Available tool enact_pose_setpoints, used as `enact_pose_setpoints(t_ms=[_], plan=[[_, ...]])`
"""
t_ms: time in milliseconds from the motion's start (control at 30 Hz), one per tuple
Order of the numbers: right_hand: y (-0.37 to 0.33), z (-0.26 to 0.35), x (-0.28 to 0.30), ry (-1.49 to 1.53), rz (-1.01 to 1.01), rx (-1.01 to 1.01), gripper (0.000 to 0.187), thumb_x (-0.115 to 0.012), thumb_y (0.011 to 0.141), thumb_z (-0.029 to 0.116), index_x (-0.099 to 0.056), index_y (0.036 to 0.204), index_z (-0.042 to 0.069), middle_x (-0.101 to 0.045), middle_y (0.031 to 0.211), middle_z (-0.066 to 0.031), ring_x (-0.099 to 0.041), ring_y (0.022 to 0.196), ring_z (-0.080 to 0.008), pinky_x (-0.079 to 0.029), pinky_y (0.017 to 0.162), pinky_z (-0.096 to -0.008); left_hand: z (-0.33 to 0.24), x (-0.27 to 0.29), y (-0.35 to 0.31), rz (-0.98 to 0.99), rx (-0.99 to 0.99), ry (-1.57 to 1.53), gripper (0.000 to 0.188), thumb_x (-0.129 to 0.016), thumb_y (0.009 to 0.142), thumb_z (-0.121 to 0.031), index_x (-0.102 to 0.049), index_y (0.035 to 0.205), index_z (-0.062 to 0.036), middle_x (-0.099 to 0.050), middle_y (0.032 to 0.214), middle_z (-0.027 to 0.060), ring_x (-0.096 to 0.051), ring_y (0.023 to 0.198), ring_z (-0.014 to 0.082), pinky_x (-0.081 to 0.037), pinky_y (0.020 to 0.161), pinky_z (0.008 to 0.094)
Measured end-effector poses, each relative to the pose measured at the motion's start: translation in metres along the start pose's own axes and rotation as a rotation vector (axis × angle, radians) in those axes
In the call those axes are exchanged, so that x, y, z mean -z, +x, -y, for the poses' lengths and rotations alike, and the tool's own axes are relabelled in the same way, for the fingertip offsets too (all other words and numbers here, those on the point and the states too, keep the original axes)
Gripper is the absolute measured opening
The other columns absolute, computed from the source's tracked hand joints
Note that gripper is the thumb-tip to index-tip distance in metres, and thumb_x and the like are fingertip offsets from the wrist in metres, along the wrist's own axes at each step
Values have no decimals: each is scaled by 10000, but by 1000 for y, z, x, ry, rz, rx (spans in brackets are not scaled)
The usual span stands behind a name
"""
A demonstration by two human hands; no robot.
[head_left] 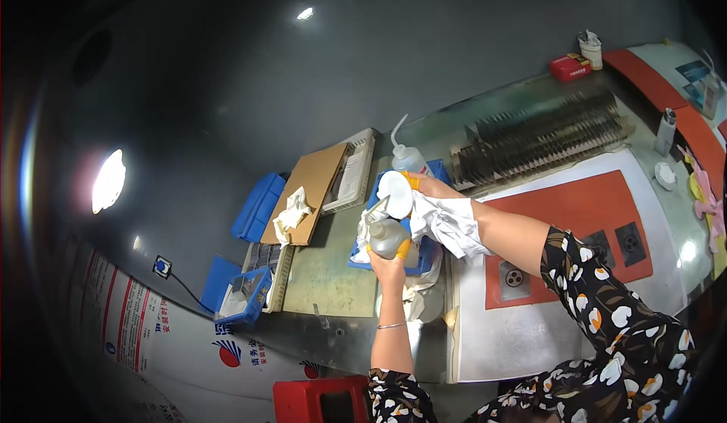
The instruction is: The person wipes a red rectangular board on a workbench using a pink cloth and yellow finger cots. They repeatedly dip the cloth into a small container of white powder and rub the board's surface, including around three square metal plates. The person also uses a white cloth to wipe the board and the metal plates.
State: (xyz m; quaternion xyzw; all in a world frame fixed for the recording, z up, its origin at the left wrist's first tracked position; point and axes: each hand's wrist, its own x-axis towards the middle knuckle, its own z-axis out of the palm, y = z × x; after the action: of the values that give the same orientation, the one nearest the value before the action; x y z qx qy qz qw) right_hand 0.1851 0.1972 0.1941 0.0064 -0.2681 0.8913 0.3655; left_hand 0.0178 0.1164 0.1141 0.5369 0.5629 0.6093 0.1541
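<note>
My left hand, with yellow finger covers, is closed around a translucent squeeze wash bottle with a bent spout. Its spout points up toward a white round piece, perhaps a dish or lid, gripped at its edge by my right hand. That hand also wears yellow finger covers, and a white cloth hangs from it. Beneath both hands is a blue tray with white cloth in it. Just behind stands a second wash bottle.
To the right, metal plates lie on an orange mat. A rack of thin upright plates stands behind it. At left are a cardboard sheet with crumpled cloth, white baskets and blue bins. A red stool stands below the table.
</note>
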Motion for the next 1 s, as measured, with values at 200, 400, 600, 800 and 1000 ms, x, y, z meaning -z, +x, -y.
enact_pose_setpoints(t_ms=[200, 400, 600, 800, 1000], plan=[[-69, 15, -32, -182, 12, 121, 114, -510, 884, 191, -555, 955, 114, -563, 864, 31, -545, 736, -67, -467, 653, -222, 54, -8, 15, 4, 255, 28, 772, -798, 603, -168, -395, 1217, 69, -521, 1122, 173, -537, 953, 258, -441, 824, 335], [-194, 35, -34, -234, -58, 140, 195, -456, 913, 229, -541, 1018, 88, -592, 899, -6, -586, 777, -93, -487, 671, -236, -28, -28, -4, -167, -265, 121, 641, -726, 677, -144, -420, 1213, 31, -512, 1119, 158, -538, 904, 255, -447, 789, 373], [-426, 60, -53, -118, -452, 271, 225, -433, 922, 266, -547, 1006, 91, -598, 829, -5, -590, 728, -92, -490, 617, -229, -137, -107, -69, -118, -748, 293, 580, -650, 730, -65, -402, 1249, 7, -481, 1149, 135, -513, 924, 245, -422, 815, 351], [-627, 61, -53, -53, -950, 791, 272, -403, 935, 250, -526, 1008, 19, -625, 889, -80, -636, 772, -158, -542, 659, -300, -255, -330, -210, 1058, -867, -74, 454, -660, 728, -130, -514, 1135, 8, -506, 1139, 188, -499, 996, 341, -403, 857, 392], [-723, 107, -5, -916, -1428, 705, 241, -522, 882, 222, -564, 1020, 29, -636, 846, -105, -618, 690, -176, -491, 642, -273, -304, -503, -339, 1309, -1127, -158, 539, -672, 713, -125, -478, 1211, -53, -434, 1260, 140, -437, 1095, 318, -351, 937, 398]])
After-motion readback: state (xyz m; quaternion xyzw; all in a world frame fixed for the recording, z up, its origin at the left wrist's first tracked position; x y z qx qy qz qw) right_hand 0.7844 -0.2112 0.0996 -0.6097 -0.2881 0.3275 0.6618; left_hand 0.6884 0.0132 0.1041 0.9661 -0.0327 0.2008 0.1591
